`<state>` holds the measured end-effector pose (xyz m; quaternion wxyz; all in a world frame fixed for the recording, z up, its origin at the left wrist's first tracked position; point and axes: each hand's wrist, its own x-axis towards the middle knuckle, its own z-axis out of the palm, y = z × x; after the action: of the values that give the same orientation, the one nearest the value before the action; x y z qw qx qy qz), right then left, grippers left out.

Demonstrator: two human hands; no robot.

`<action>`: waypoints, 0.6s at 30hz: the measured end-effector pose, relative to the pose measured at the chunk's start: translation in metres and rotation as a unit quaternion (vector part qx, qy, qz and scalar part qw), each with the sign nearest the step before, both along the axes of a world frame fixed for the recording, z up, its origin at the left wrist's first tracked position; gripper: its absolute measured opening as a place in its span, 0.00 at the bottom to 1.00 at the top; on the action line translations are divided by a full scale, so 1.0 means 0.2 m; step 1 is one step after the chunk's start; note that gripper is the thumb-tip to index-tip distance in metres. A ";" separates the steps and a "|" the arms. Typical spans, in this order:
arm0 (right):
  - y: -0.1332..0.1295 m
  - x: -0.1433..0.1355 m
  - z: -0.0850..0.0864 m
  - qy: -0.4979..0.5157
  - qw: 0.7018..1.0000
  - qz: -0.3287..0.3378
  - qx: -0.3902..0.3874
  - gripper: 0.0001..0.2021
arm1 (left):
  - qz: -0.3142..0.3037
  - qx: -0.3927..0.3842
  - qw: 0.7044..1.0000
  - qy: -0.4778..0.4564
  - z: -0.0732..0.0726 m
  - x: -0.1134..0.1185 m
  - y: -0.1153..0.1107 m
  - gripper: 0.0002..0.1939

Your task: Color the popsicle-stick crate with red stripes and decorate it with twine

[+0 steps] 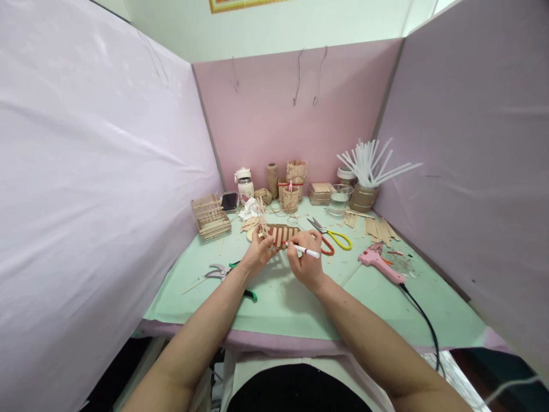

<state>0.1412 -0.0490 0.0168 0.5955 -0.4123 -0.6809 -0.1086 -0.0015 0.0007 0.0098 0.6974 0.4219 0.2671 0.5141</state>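
Near the middle of the green table, my left hand (258,253) grips the left end of a small wooden stick craft (283,234). The craft has pale sticks set side by side, with red between some of them, and an upright lattice part at its left end. My right hand (306,260) holds a white marker (305,250) with a dark band near its end. The marker's red tip points left and is at the striped sticks; whether it touches them is too small to tell.
Scissors (334,234) lie just right of my right hand, pruning shears (221,272) partly under my left forearm. A pink glue gun (381,265) with a black cord lies at right. Behind stand a stick holder (212,220), a bottle (244,186), a water cup (339,201) and glue sticks (366,166).
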 end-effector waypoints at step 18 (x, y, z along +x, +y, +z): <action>0.00 0.00 0.01 -0.019 0.999 -0.030 0.003 0.05 | 0.029 0.003 0.999 0.023 0.00 0.00 -0.01 0.47</action>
<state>0.1420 -0.0485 0.0187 0.5799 -0.4289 -0.6791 -0.1363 -0.0006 -0.0004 0.0099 0.6747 0.4275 0.2938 0.5251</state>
